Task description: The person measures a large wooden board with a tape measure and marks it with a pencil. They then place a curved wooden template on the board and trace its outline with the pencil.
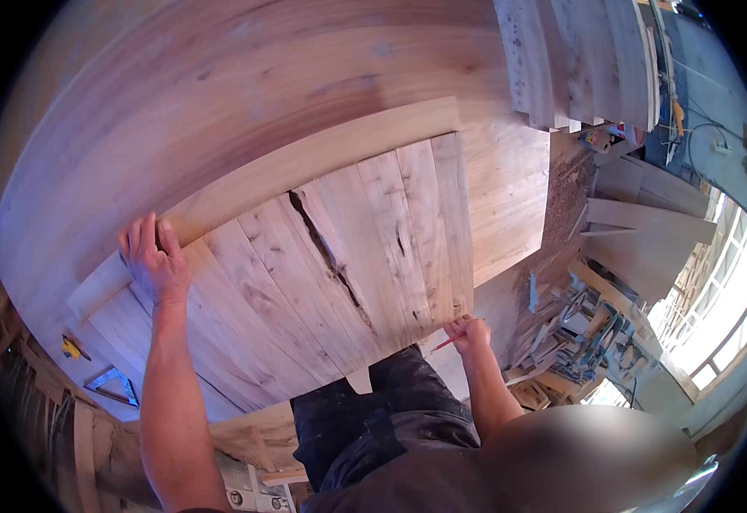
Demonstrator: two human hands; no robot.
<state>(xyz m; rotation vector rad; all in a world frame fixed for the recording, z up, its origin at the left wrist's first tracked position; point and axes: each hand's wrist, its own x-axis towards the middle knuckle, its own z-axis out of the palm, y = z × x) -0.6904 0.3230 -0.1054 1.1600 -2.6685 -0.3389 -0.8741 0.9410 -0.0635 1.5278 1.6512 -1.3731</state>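
A wide panel (339,205) of joined wooden planks lies in front of me on a large wooden surface. A long dark crack (326,248) runs through one plank, and smaller knots and splits mark others. Along the panel's far edge lies a long plain board (322,154). My left hand (159,261) is closed over that board near its left end, fingers on the far side and thumb toward me. My right hand (471,332) is at the panel's near right corner, touching its edge, with a red pencil (447,341) in its fingers.
A square (112,386) and a small yellow tool (72,348) lie at the left. Stacked planks (578,60) stand at the far right. Beyond the surface's right edge are leaning sheets (643,248), scattered offcuts and tools (591,333), and a bright window (715,291).
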